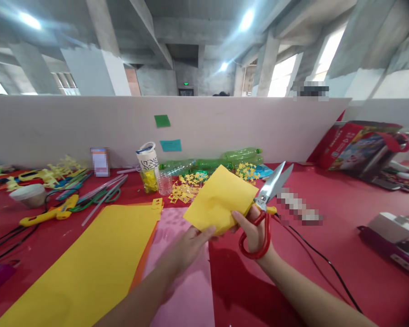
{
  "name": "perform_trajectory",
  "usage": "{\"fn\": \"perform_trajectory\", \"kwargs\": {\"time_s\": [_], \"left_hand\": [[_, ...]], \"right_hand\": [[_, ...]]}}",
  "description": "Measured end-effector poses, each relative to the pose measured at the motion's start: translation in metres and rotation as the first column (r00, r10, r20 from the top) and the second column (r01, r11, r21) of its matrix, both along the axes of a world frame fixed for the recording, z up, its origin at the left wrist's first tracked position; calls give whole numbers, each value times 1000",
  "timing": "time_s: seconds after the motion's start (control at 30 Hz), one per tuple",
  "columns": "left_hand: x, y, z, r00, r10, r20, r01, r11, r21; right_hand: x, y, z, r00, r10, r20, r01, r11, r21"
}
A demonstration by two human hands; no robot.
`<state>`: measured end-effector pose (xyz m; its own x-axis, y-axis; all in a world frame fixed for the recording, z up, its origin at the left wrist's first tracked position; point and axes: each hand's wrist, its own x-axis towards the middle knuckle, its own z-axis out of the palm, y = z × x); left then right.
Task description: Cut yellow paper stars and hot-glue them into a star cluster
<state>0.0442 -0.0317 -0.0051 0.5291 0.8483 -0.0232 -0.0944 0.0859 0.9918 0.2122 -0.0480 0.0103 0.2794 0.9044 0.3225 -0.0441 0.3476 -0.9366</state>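
A square piece of yellow paper (221,195) is held up in front of me, tilted. My left hand (196,240) pinches its lower edge, thumb on the near face. With its thumb, my right hand (254,229) grips the paper's lower right side. That same hand carries red-handled scissors (265,200), their handle loops around it and their blades spread, pointing up and away. Below to the left lies a large yellow sheet (88,259) over an orange one (141,265). A pink sheet (177,286) lies under my left forearm.
Small yellow star cutouts (184,188) are heaped behind the paper, near green plastic bottles (241,156). A yellow glue gun (52,213), green-handled scissors (105,197) and a paper cup (29,195) lie left. A black cable (322,256) crosses the red table at right, near a white adapter (393,227).
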Motion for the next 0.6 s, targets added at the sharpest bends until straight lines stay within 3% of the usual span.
{"fn": "perform_trajectory", "kwargs": {"time_s": [0.17, 0.27, 0.37, 0.47, 0.6], "left_hand": [[-2, 12, 4, 960, 272, -72, -270, 962, 36], [-18, 28, 10, 903, 430, 20, -430, 901, 62], [-34, 42, 16, 778, 570, 265, -586, 810, -23], [-43, 48, 20, 689, 618, 378, -639, 765, -87], [-42, 45, 21, 728, 566, 386, -599, 800, -43]], "right_hand": [[2, -6, -5, 988, 109, 110, -109, 994, -6], [17, -7, -1, 923, 202, 328, -192, 979, -64], [28, -7, 8, 672, 327, 664, -239, 945, -224], [29, -7, 10, 418, 356, 836, -157, 935, -319], [25, -4, 3, 301, 358, 884, -78, 933, -351]]}}
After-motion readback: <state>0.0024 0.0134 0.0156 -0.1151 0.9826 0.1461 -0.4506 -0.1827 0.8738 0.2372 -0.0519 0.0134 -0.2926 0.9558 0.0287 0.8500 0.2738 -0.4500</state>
